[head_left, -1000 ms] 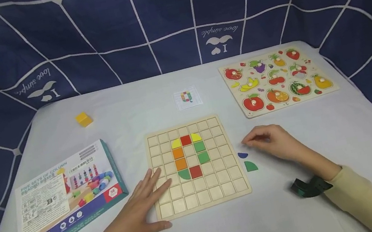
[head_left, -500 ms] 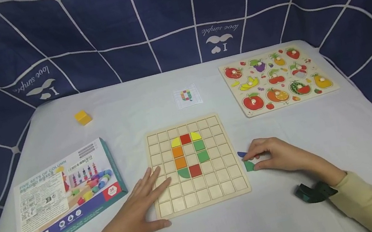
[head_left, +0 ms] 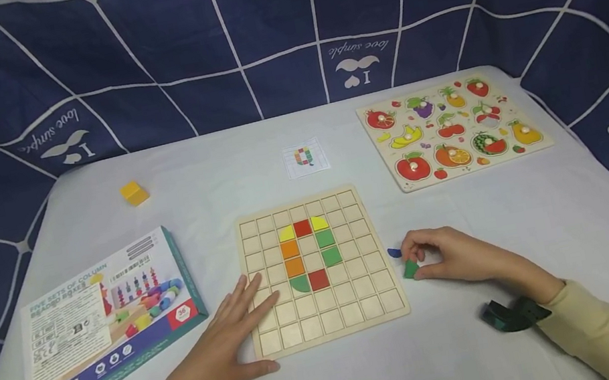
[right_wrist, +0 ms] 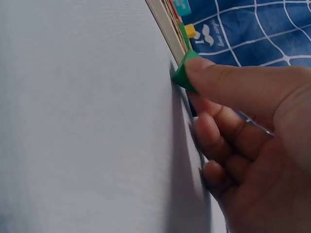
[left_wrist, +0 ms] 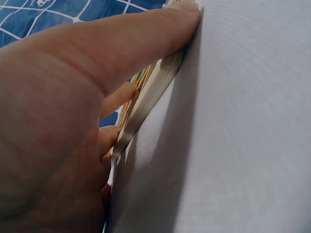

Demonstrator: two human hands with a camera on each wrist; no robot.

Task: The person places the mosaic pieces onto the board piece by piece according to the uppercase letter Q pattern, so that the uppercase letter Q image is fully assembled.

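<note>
A wooden grid board (head_left: 359,289) lies mid-table, with yellow, red, orange and green pieces set in its squares as a ring. My left hand (head_left: 223,340) rests on its left edge, fingers spread and straight; in the left wrist view the thumb lies along the board's rim. Right of the board, my right hand (head_left: 453,255) pinches a green quarter-circle piece (head_left: 410,269) between thumb and fingers, tilted up; the right wrist view shows the green piece (right_wrist: 183,73) at the thumb tip. A blue half-round piece (head_left: 394,253) lies by the fingertips, partly hidden.
A pattern card (head_left: 306,158) lies behind the board. At the back right is a fruit peg puzzle (head_left: 453,133). A boxed bead toy (head_left: 111,326) occupies the left side, with a yellow block (head_left: 134,193) behind it.
My right hand has come down and toward me to the green quarter-circle, pinched it and tipped it up. The left hand has stayed on the board.
</note>
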